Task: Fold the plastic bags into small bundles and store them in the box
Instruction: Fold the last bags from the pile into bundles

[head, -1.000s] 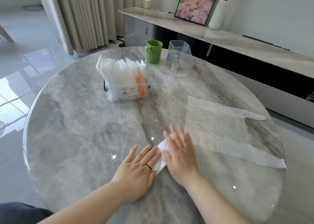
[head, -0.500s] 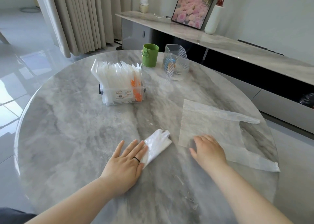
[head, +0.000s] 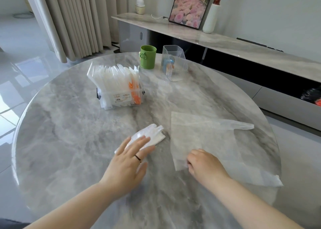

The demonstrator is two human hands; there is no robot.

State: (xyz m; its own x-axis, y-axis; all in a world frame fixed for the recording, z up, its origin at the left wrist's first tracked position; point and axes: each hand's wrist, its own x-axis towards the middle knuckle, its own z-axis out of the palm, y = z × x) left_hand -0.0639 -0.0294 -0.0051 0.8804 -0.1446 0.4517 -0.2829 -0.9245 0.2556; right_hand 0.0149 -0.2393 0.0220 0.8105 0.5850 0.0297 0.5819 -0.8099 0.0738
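Flat-fingered, the left hand (head: 129, 159) is pressing the bundle (head: 153, 133) to stop it unfolding, while the right hand (head: 203, 162) is pinching the bag (head: 199, 133) by a corner, likely to fold it.

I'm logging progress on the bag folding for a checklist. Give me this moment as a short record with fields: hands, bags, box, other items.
left hand: fingers flat, pressing on the folded bundle
right hand: fingers curled on the near left corner of the flat bag, apparently pinching it
folded bundle: on the table, not yet in the box
flat bag: spread unfolded, handles pointing right
box: clear, packed with upright folded bags
other items: green cup and clear ribbed holder beyond the box, to its right
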